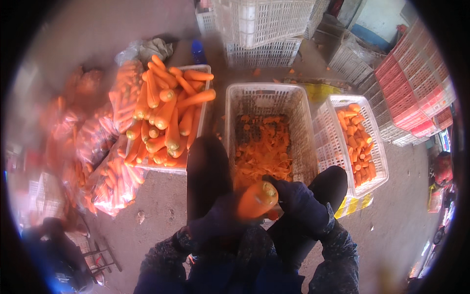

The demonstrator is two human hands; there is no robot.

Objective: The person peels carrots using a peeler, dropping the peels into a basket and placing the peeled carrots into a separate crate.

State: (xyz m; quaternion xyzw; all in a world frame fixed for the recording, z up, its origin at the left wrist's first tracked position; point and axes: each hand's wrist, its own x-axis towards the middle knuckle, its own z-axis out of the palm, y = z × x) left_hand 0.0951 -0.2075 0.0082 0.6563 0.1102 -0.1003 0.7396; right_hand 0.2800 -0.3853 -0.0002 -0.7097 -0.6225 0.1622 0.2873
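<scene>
A thick orange carrot is held above my lap, its stem end tilted up and to the right. My left hand, in a dark covering, is around its lower left part; the carrot and shadow hide most of the fingers. Close against the stem end is my right hand, also dark. Whether it grips a tool is too dark to tell. In front of my knees stands a white plastic crate with carrot peelings on its floor.
A heaped crate of whole carrots stands left, beside clear bags of carrots. Cut carrot pieces fill part of a crate at right. Stacked white crates and red crates rise behind. A person is at lower left.
</scene>
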